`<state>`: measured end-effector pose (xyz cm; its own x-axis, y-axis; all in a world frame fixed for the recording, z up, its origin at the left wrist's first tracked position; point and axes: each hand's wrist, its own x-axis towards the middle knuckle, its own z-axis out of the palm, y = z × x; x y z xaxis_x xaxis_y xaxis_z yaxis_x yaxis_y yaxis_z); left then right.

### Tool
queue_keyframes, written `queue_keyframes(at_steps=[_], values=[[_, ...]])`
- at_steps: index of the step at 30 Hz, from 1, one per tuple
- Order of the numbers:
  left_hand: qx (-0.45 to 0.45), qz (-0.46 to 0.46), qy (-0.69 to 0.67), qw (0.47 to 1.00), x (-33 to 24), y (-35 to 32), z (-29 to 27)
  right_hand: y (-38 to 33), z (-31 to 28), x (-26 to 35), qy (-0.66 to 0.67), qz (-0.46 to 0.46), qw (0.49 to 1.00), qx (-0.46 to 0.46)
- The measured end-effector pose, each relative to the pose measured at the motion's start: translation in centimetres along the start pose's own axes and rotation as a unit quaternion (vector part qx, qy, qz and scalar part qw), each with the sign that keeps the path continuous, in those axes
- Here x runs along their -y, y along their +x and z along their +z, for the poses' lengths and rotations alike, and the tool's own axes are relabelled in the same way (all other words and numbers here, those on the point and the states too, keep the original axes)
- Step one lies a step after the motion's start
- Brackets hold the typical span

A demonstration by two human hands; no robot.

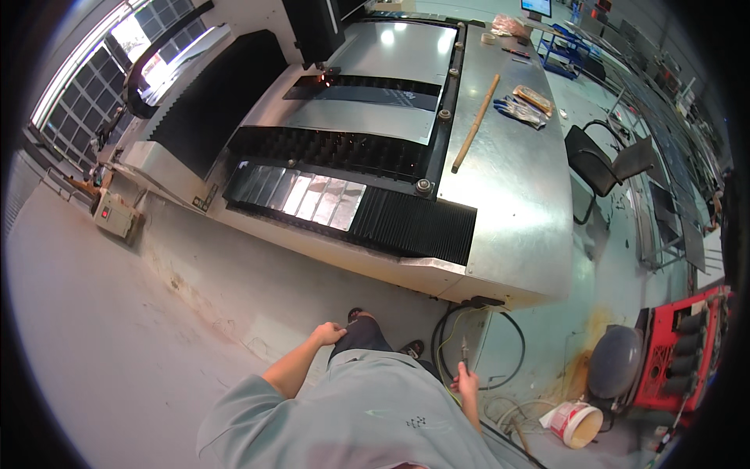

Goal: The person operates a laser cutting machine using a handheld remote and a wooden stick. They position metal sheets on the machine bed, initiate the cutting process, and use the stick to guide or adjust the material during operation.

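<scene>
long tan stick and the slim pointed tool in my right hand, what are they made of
The long tan stick looks like dull wood or bamboo, from its colour. The slim pointed tool in your right hand may be metal, its tip greyish; finish unclear.

The person stands before a machine, the left hand at the dark shorts, the right hand gripping a slim tool with its pointed tip up. Orange sparks show under the machine's head, by a metal sheet. On the metal table to the right lie a stick and gloves. Beyond stands a black chair; at lower right, a tipped bucket lies near a red unit.
</scene>
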<state>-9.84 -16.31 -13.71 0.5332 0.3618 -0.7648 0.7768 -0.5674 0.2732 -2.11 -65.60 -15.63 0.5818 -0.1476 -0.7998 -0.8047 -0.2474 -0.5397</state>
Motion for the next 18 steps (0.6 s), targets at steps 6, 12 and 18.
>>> queue_keyframes(at_steps=[6,12,18], values=[[0.056,-0.086,-0.068,0.992,4.0,0.2,2.5,2.8,1.4,-6.1,-0.260,0.002,0.966,-0.001],[0.047,-0.118,-0.116,0.985,3.8,2.2,1.4,6.7,1.0,-9.9,-0.259,0.113,0.959,0.029],[0.028,-0.062,-0.165,0.984,1.7,5.1,-5.3,9.7,2.0,-8.5,-0.248,0.103,0.963,0.016]])
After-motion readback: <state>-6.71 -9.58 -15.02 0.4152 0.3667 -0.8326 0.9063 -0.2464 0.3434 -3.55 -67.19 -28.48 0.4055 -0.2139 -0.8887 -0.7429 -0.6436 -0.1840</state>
